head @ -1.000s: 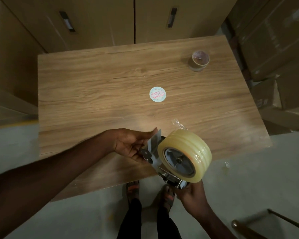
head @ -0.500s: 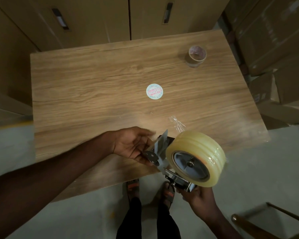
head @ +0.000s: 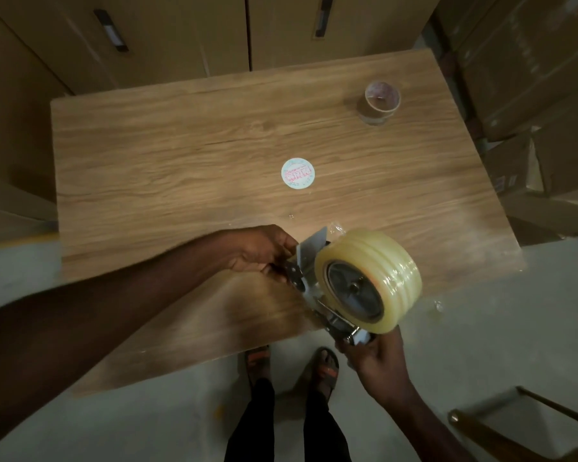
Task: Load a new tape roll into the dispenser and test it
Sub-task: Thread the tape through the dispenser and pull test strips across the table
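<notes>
Gripping the dispenser front end, left hand has fingers curled narrowly around the metal plate | clear tape roll sits on the dispenser hub, held above the table near edge | right hand is closed on the dispenser handle, below the roll | empty core stands at the table's far right.

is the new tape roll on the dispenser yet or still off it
On. The clear tape roll sits around the dispenser wheel, hub visible in its centre.
</notes>
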The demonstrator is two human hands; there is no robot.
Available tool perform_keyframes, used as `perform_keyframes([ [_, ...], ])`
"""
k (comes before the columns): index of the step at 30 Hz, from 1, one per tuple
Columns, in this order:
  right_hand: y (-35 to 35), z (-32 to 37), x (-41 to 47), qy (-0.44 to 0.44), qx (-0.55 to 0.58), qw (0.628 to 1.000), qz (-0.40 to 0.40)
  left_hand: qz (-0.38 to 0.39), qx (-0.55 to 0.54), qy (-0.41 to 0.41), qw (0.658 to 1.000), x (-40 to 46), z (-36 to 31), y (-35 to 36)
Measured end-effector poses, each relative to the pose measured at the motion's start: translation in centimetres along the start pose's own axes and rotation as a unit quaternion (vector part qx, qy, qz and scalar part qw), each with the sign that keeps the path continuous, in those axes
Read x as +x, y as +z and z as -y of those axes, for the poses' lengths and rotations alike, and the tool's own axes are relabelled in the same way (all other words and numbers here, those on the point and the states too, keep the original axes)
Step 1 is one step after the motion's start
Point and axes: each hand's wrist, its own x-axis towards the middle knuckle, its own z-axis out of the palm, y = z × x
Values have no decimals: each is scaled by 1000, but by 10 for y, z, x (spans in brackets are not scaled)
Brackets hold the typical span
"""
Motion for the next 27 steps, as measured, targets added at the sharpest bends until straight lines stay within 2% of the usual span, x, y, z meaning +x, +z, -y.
perform_keyframes([
  [2, 9, 4, 14, -18, 15, 999, -30, -64, 34, -3, 997, 15, -6, -17],
  [4, 17, 8, 35, -57, -2, 998, -21, -135, 69, -3, 988, 28, -14, -43],
  [8, 31, 19, 68, -103, -30, 994, -16, -175, 188, 10, 966, 39, -42, -73],
  [12, 37, 12, 77, -109, -53, 992, -19, -220, 317, 69, 920, 47, -55, -64],
  [15, 36, 11, 79, -104, -47, 993, -21, -266, 423, 126, 857, 58, -51, -69],
  [18, 35, 12, 80, -102, -40, 994, -14, -303, 459, 136, 824, 61, -41, -78],
  [27, 37, 0, 76, -90, -65, 994, -2, -361, 407, 83, 835, 69, -42, -72],
])
